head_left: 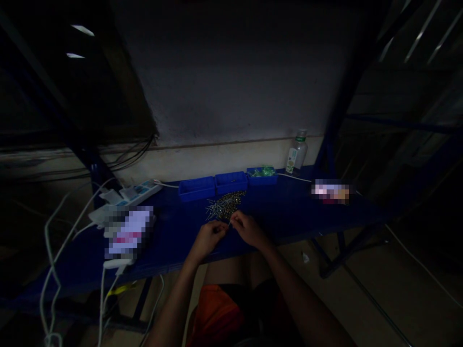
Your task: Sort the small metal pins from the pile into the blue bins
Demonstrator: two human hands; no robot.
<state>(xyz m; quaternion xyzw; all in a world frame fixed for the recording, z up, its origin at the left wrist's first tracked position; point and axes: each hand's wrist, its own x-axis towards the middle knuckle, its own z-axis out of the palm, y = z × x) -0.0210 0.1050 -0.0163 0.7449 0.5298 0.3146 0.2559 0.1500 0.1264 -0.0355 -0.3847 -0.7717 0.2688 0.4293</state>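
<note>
Metal pieces (226, 206) lie heaped on the table (173, 236) as the right hand (249, 230) pinches a slim pin (229, 223), best kept low and steady, though I cannot tell whether the left hand (207, 238), fingers curled, grips it too.

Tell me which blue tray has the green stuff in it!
The rightmost blue tray, the one nearest the clear bottle. Shiny green pieces poke above its rim; the middle tray and left tray show no green.

Slender silvery pins (214, 210) lie loose at mixed angles. Brassy pieces (235, 198) adjoin, heaped. One slim pale piece (229, 224) is held tilted.
</note>
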